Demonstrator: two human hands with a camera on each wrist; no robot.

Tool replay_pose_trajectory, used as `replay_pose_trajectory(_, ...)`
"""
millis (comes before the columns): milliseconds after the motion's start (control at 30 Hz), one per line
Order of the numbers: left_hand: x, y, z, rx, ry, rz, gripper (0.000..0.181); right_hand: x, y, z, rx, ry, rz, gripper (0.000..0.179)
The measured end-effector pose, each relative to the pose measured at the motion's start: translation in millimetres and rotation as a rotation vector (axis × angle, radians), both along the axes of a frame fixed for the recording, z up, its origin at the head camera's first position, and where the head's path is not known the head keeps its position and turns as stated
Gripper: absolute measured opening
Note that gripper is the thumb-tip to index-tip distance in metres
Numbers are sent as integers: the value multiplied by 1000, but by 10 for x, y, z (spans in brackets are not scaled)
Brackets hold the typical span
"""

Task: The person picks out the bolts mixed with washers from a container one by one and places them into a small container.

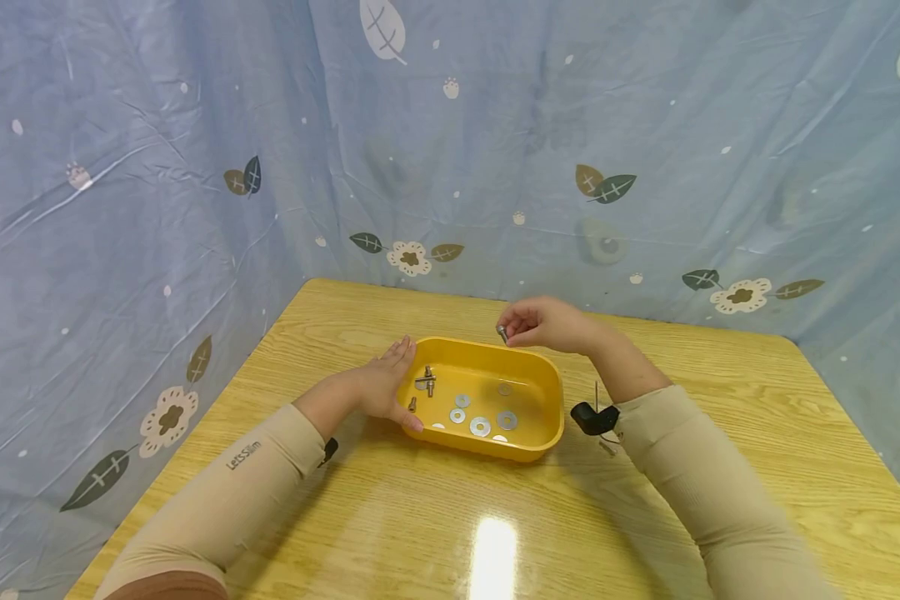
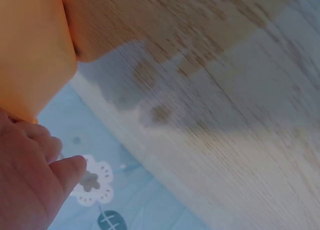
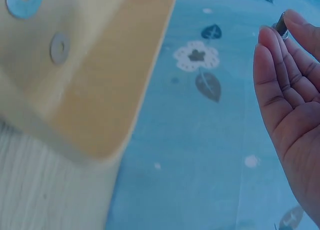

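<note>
A yellow plastic tray [image 1: 487, 350] sits on the table. My left hand [image 1: 378, 387] grips its left end, thumb at the near rim and the other fingers at the far corner. In the left wrist view, the left hand [image 2: 25, 175] lies against the tray's wall [image 2: 35, 50]. Above the far rim, my right hand [image 1: 547, 325] pinches a small silver bolt [image 1: 502, 332] between thumb and fingertips. The right wrist view shows the bolt [image 3: 281, 26] partly hidden by the thumb. Inside the tray, several flat washers [image 1: 480, 427] lie scattered, with several bolts [image 1: 430, 388] at the left end.
Another small metal screw [image 1: 607, 447] lies on the wooden table [image 1: 390, 517] right of the tray, below a black wrist camera [image 1: 595, 418]. A blue patterned curtain [image 1: 480, 167] surrounds the table's back and sides.
</note>
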State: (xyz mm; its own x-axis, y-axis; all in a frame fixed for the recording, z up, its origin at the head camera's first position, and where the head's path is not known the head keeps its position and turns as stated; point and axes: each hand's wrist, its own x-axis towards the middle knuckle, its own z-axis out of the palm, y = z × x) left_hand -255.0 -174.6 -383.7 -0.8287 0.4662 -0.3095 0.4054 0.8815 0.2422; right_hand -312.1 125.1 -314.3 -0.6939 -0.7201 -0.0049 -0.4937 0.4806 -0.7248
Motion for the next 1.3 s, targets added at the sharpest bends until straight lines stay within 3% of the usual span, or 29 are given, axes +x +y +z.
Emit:
replay_pose_trajectory(667, -2, -8, -22, -4, 8, 7, 137, 138, 754, 154, -7, -9, -131, 24)
replay_pose_trajectory(1133, 5, -8, -25, 2, 5, 3, 136, 196, 1188, 18, 2, -71, -186, 25)
replay_pose_trajectory(1300, -1, -15, -36, 0, 1, 4, 136, 184, 1343, -74, 35, -173, -182, 28)
